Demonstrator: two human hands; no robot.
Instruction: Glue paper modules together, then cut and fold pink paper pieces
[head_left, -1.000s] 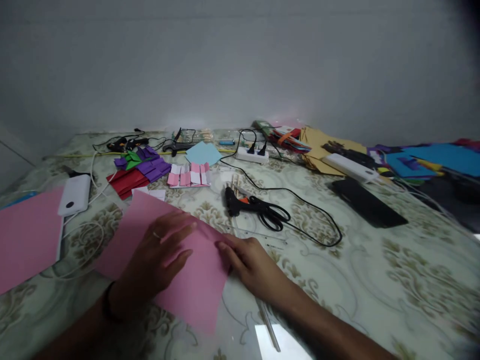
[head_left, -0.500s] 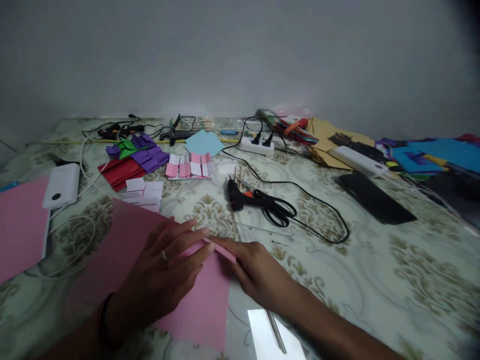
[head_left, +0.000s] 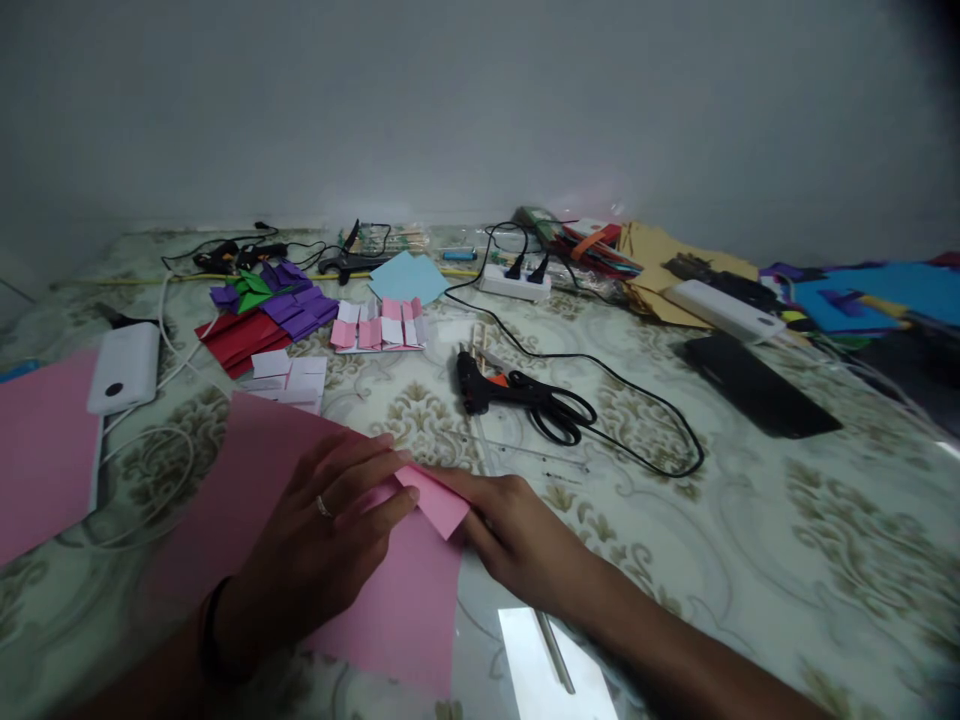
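Note:
A small folded pink paper piece (head_left: 435,502) is held between my two hands, above a large pink sheet (head_left: 397,610) lying on the patterned table cover. My left hand (head_left: 330,530) wears a ring and has its fingers on the left end of the folded piece, over the sheet. My right hand (head_left: 517,530) pinches the right end, its fingers closed on the paper and partly hidden behind it. A white card (head_left: 517,650) with a grey metallic strip (head_left: 553,650) across it lies below my right forearm.
Ahead lie a black glue gun (head_left: 471,385), scissors (head_left: 559,405) and a power strip (head_left: 516,284). Folded papers (head_left: 379,325) and a white power bank (head_left: 126,368) are to the left. A black phone (head_left: 761,385) and coloured paper (head_left: 847,295) sit right.
The folded pink piece has turned, so more of its face shows between my hands. The fingers of my left hand have shifted slightly left.

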